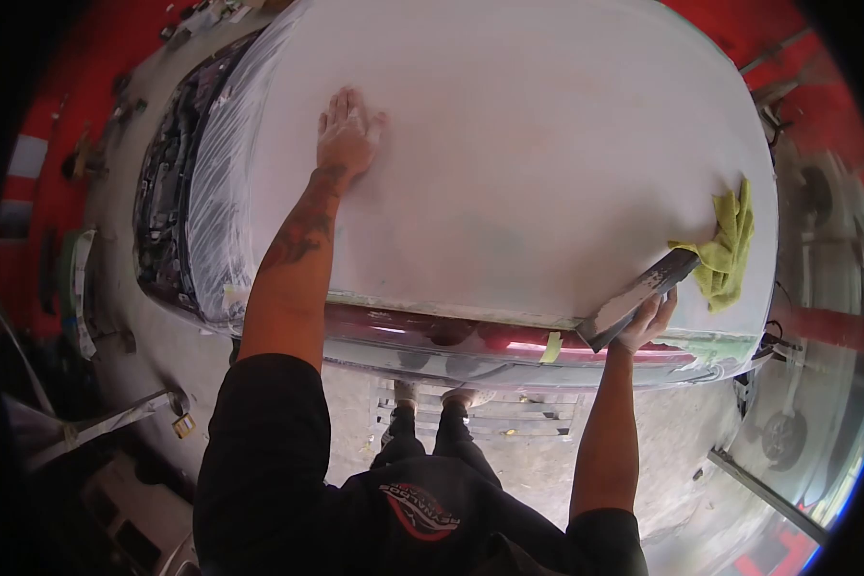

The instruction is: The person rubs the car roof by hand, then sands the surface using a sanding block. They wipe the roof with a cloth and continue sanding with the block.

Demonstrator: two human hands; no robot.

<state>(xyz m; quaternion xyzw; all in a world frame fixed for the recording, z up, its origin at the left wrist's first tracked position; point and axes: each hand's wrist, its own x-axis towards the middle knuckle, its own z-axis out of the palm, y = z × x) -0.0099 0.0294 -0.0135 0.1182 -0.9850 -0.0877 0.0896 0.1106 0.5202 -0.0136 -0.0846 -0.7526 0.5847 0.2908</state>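
Observation:
My left hand [348,132] lies flat on the dusty, pale car roof [470,125], fingers stretched out and whitened with dust. My right hand [646,322] is wrapped around a long dark sanding block [636,300] with pale dust on its face. The block is tilted over the near edge of the roof, its lower end by the red side strip. Beyond its upper end a crumpled yellow-green cloth [725,252] rests on the roof; the two touch or overlap in view.
Clear plastic sheeting [223,182] covers the car's left end, beside dark exposed parts [170,182]. A bit of green masking tape [551,348] sticks to the red side strip [451,331]. A wooden pallet [523,415] lies on the floor near my feet. A metal stand [106,422] is at left.

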